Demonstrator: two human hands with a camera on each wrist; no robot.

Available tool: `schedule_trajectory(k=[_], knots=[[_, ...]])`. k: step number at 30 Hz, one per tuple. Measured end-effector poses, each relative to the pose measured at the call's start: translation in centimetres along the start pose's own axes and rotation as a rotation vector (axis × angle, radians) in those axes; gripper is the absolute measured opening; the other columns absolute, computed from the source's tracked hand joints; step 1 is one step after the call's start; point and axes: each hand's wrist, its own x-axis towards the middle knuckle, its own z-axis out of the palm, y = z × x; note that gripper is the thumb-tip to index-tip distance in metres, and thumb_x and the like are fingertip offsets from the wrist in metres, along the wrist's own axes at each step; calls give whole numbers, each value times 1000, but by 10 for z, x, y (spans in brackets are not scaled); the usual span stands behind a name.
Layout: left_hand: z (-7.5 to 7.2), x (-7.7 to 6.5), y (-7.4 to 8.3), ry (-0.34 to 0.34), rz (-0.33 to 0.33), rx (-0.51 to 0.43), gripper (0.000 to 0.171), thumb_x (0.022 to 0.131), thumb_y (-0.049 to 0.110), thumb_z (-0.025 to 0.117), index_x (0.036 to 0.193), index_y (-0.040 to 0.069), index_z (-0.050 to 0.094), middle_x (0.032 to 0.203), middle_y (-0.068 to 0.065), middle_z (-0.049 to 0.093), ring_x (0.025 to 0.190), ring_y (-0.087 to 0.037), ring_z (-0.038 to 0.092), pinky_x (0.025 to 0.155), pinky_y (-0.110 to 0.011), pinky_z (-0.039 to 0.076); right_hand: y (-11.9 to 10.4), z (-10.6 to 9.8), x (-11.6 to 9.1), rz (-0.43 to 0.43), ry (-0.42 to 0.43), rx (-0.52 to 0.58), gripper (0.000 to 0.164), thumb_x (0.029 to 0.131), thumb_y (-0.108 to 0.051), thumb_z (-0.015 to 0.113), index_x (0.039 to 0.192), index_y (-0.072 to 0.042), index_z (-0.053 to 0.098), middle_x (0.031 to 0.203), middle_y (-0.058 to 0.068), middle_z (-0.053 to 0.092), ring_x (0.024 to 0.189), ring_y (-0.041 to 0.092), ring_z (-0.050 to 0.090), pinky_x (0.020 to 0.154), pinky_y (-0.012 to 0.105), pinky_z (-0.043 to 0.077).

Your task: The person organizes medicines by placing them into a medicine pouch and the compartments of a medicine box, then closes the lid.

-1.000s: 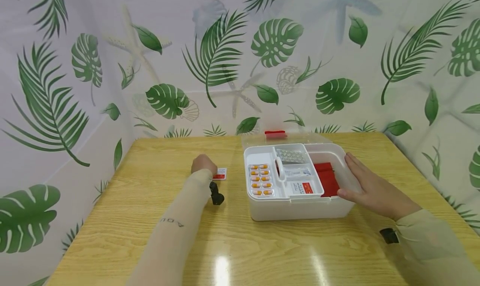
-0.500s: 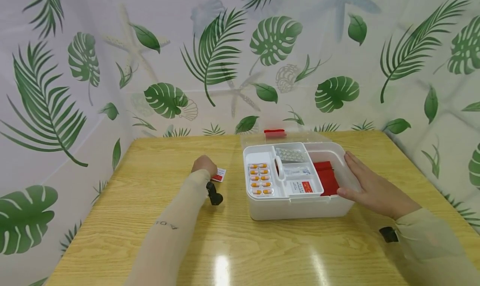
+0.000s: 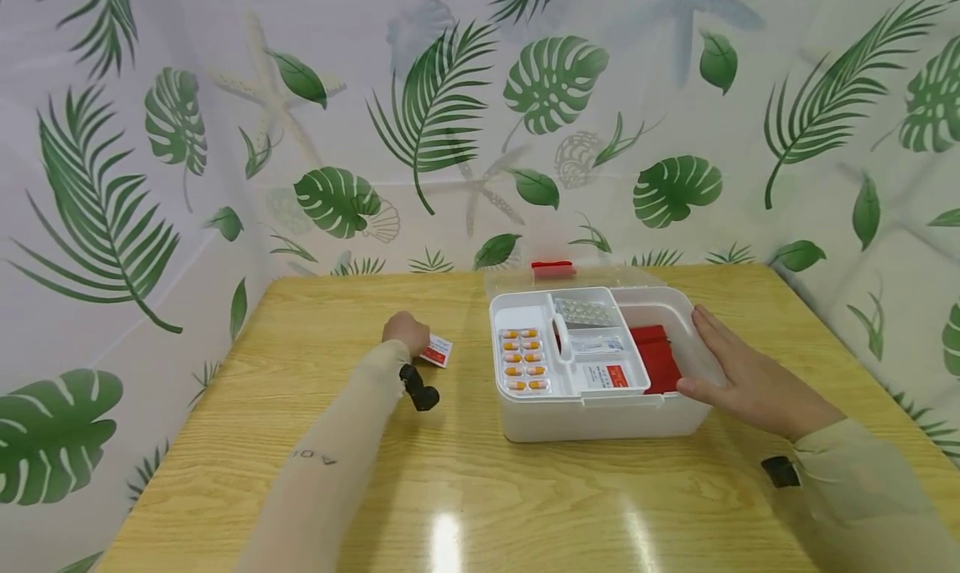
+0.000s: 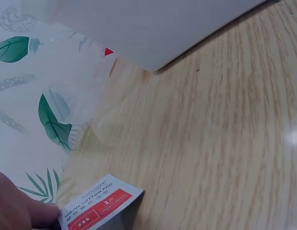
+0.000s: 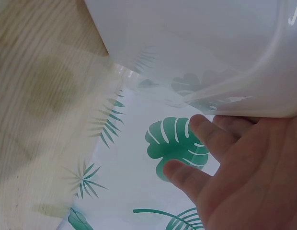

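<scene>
My left hand [image 3: 406, 334] pinches a small white and red iodine cotton pad packet [image 3: 437, 350] by its edge, left of the box. In the left wrist view the packet [image 4: 98, 207] is tilted, its printed face showing beside the thumb [image 4: 43, 214]. My right hand [image 3: 750, 381] rests with straight fingers against the right wall of a white plastic medicine box [image 3: 600, 421]. Seen from the right wrist, the fingers of that hand [image 5: 249, 167] lie along the box wall [image 5: 196, 57].
A white handled tray [image 3: 521, 317] in the box holds orange capsules [image 3: 523, 360], a blister pack [image 3: 582, 312] and another red-white packet [image 3: 606, 377]. Red cloth-like material [image 3: 655, 359] lies in the open right part. The clear lid [image 3: 615, 277] hangs back behind the box.
The left hand has turned and the packet in it now shows more and sits more tilted. The right hand and the box stay as they were.
</scene>
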Motion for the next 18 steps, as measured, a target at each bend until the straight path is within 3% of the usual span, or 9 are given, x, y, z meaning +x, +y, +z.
schedule_trajectory(k=[3, 5, 9, 11, 18], knots=[[-5, -4, 1, 3, 8, -64, 29, 94, 13, 45, 102, -6, 65, 107, -17, 63, 82, -23, 54, 63, -31, 44, -1, 0, 1, -12, 3, 1, 99, 90, -51, 61, 154, -10, -2, 161, 10, -3, 145, 39, 7, 106, 66, 21], [-8, -6, 1, 6, 25, -99, 26, 95, 14, 44, 88, -1, 64, 97, -13, 62, 75, -21, 50, 56, -28, 38, -1, 0, 1, -19, 4, 3, 98, 90, -50, 61, 154, -10, -2, 161, 8, -4, 145, 38, 7, 106, 66, 21], [-15, -15, 5, 8, 84, -196, 31, 96, 15, 42, 66, 7, 46, 71, -6, 46, 58, -16, 38, 46, -26, 28, -1, 1, 2, -25, -1, 1, 97, 90, -49, 61, 154, -10, -1, 161, 7, -4, 144, 39, 8, 105, 66, 22], [-21, -21, 10, 13, 107, -279, 30, 97, 15, 43, 67, 9, 42, 68, -5, 42, 55, -15, 34, 45, -26, 27, -1, 1, 3, -21, -3, -1, 98, 90, -49, 61, 154, -11, -1, 161, 8, -3, 144, 39, 8, 104, 67, 23], [-39, -54, 41, 44, 226, -482, 20, 100, 18, 46, 96, 2, 58, 82, -8, 51, 61, -15, 40, 50, -27, 31, -3, -1, 3, -25, 0, -11, 97, 90, -49, 61, 154, -9, 0, 161, 10, -1, 144, 41, 10, 104, 66, 24]])
